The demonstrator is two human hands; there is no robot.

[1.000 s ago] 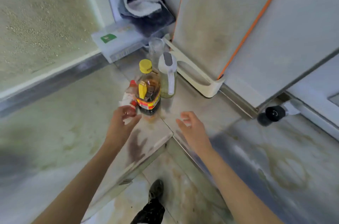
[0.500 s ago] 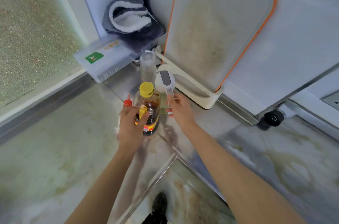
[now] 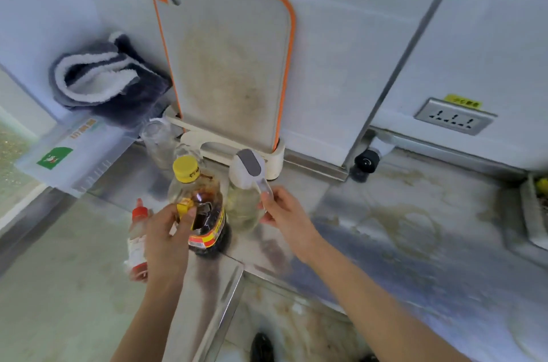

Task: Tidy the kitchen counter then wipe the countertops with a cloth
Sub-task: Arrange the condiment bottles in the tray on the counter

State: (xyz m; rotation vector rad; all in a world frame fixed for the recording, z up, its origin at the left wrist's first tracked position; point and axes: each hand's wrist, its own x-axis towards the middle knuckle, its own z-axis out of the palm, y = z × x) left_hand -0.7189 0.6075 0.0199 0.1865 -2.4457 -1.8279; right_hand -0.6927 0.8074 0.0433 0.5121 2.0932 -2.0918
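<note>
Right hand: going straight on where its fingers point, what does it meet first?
The right hand pinches the handle of the oil jug; pushing on, it would probably meet the jug's body.

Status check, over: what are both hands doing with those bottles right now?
Left hand grips yellow-capped sauce bottle. Right hand holds oil jug by its handle. Cloth untouched in corner. Red-capped bottle right beside left hand.

You are facing a stained steel table (image 3: 444, 266) that is turning a corner, with brownish rings showing on its right stretch. A yellow-capped sauce bottle (image 3: 207, 222) and a white-lidded oil jug (image 3: 241, 210) are standing side by side near the corner. Behind them a clear glass (image 3: 158, 140), a cream board stand (image 3: 272, 160) and a flat white box (image 3: 77, 154) are sitting by the wall.
</note>
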